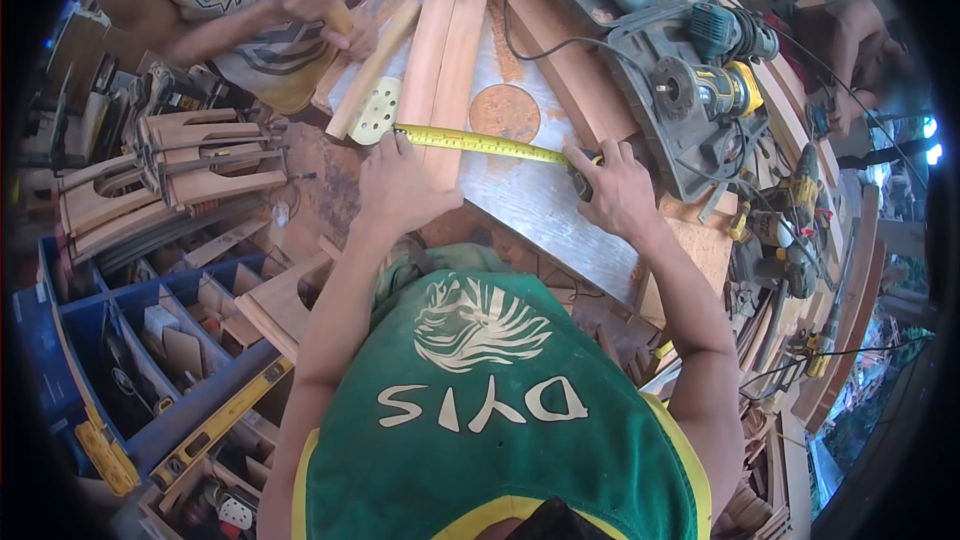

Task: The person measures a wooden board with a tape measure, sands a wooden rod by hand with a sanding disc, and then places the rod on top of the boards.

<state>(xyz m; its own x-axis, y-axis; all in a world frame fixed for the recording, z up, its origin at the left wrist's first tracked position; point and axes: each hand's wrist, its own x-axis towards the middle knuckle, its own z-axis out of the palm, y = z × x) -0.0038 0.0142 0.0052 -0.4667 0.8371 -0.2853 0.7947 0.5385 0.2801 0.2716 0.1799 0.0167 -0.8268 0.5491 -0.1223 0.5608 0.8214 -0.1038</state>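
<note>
A yellow tape measure blade (490, 143) stretches across two wooden boards (440, 70) lying side by side and over the metal tabletop (535, 215). The fingers of my left hand (400, 180) hold the blade's end at the left edge of the boards, its thumb spread to the right. My right hand (618, 188) is closed around the dark tape measure case (582, 178), which its fingers partly hide. A pale sanding disc (376, 112) with holes lies just beyond my left hand. Past the blade is a round brown disc (505, 114).
Across the table a person (290, 20) grips a piece of wood. A yellow-black power tool (705, 88) sits in a grey case (640, 50) at the right. Clamped wooden frames (190, 155) and a blue divided bin (130, 305) stand at the left. Another person (845, 50) works far right.
</note>
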